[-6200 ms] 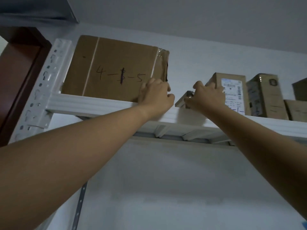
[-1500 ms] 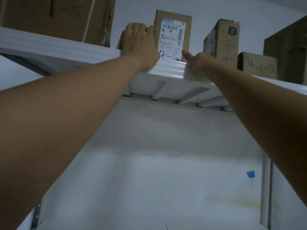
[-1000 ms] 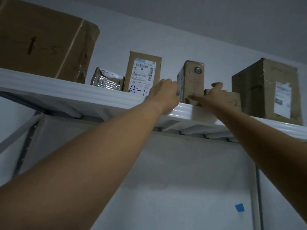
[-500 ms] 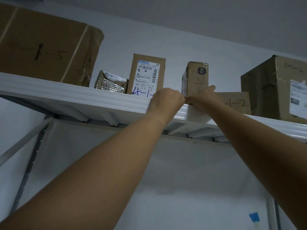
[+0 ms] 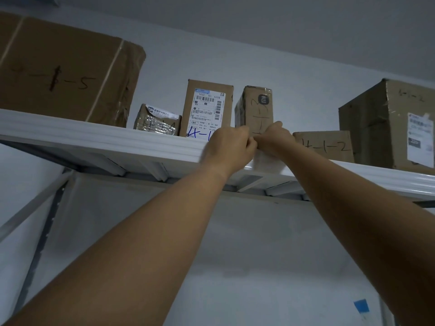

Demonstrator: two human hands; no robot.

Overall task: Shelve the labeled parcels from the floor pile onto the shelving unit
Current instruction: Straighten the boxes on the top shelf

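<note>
On the white top shelf (image 5: 141, 143) stands a narrow upright cardboard box (image 5: 255, 107) with handwriting on its front. Both my arms reach up to its base. My left hand (image 5: 231, 149) has its fingers curled against the box's lower left corner, over the shelf lip. My right hand (image 5: 274, 140) holds the lower right corner, thumb up against the front face. The two hands touch in front of the box, and their fingertips are hidden.
Left of the narrow box stand a labeled box marked 4-1 (image 5: 207, 107), a small foil parcel (image 5: 156, 123) and a large box marked 1-5 (image 5: 63, 69). To the right lie a flat box marked 4-1-2 (image 5: 326, 147) and a big box (image 5: 388, 121).
My hands have closed together at the base of the narrow box. Earlier my left hand was by the 4-1 box and my right hand on the flat box.
</note>
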